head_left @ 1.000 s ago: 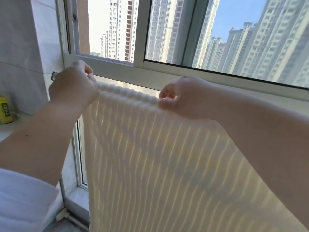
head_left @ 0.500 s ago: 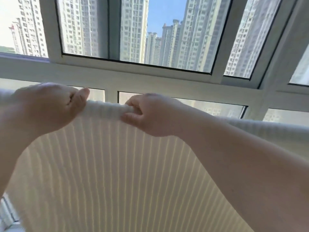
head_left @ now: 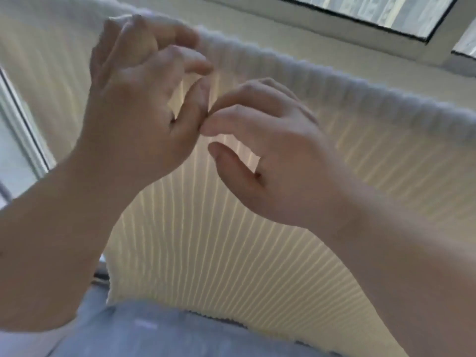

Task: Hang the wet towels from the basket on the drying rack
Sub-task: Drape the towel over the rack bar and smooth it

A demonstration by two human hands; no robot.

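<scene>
A cream ribbed towel (head_left: 231,253) hangs in front of me, backlit by the window. Its folded top edge (head_left: 334,81) runs from upper left down to the right, and whatever bar it lies over is hidden beneath the fold. My left hand (head_left: 139,104) is raised in front of the towel, just below that edge, fingers loosely curled and holding nothing. My right hand (head_left: 273,161) hovers beside it, a little lower, fingers relaxed and also holding nothing. The fingertips of the two hands nearly meet. The frame is blurred by motion.
A white window frame (head_left: 360,24) runs above the towel at upper right. Another window upright (head_left: 23,130) stands at the far left. Pale blue fabric (head_left: 180,333) fills the bottom of the view below the towel's lower edge.
Both hands have let go of the towel's top fold and come down and together in front of it. The view has tipped downward, so the towel's lower edge now shows.
</scene>
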